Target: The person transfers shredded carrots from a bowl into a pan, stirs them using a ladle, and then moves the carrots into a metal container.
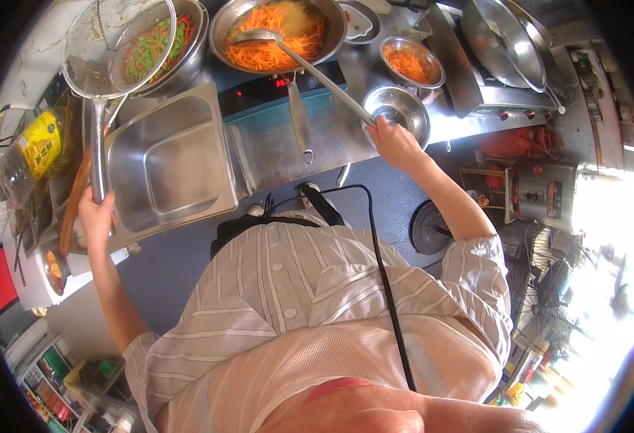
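Observation:
My left hand (96,214) grips the handle of a wire-mesh strainer (100,65), which is over a metal bowl of green and red pepper strips (173,46). My right hand (396,142) holds the long handle of a steel ladle (257,36). The ladle's bowl lies over shredded carrot (265,57) in a frying pan (339,27). This pan stands on an induction cooker (252,94) with a lit red display, its handle pointing towards me. Below my right forearm's side of the ladle, a perforated steel bowl (420,116) sits near the counter's edge.
A steel sink (173,157) lies between my left hand and the cooker. A smaller bowl of shredded carrot (440,76) stands right of the pan. Further right is a stove with a large metal pan (506,43). A yellow-labelled plastic bottle (38,143) lies at the left.

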The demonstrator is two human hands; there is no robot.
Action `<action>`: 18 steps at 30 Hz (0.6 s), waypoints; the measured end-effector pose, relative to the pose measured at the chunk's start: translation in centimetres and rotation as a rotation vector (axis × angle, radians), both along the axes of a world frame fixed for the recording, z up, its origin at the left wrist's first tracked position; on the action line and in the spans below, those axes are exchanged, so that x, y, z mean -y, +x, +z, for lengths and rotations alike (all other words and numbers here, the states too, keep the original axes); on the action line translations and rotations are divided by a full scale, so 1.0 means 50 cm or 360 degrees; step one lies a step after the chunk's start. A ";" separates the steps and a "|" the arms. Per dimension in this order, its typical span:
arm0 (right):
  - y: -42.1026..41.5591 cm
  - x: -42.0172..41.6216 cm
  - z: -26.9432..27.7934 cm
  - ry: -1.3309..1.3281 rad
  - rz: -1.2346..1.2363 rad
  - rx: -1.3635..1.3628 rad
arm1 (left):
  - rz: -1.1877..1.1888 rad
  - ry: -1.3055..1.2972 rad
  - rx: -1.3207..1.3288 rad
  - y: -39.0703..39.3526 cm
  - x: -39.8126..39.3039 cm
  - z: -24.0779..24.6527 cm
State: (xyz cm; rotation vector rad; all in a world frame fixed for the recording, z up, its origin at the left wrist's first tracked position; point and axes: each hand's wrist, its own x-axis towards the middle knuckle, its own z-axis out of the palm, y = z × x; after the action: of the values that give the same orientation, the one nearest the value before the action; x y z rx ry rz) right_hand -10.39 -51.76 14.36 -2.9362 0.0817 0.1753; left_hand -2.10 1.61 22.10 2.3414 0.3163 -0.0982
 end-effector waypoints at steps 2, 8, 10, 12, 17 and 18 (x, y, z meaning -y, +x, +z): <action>0.027 0.017 -0.019 -0.0142 -0.0010 0.0035 | -0.0004 -0.0020 0.0002 0.001 0.000 -0.005; 0.111 0.057 0.009 0.0134 -0.0214 0.0136 | -0.0043 -0.0029 0.0066 -0.004 -0.012 -0.009; 0.096 0.070 0.034 0.0228 -0.0099 0.0263 | -0.0010 0.0032 0.0069 -0.011 -0.009 -0.010; 0.067 0.079 0.061 0.0444 -0.0099 0.0295 | 0.0027 0.0036 0.0062 -0.020 -0.008 -0.017; -0.004 0.061 0.102 0.0507 -0.0024 -0.0188 | 0.0034 -0.0025 0.0075 -0.022 -0.019 -0.033; -0.018 0.069 0.072 0.0385 0.0138 -0.0129 | 0.0038 -0.0036 0.0062 -0.019 -0.022 -0.037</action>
State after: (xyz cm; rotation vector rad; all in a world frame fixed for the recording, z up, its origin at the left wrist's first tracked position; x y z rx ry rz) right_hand -11.26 -55.20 17.97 -2.6925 -0.0519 0.2954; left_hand -3.05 2.69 20.27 2.3137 0.3224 -0.0442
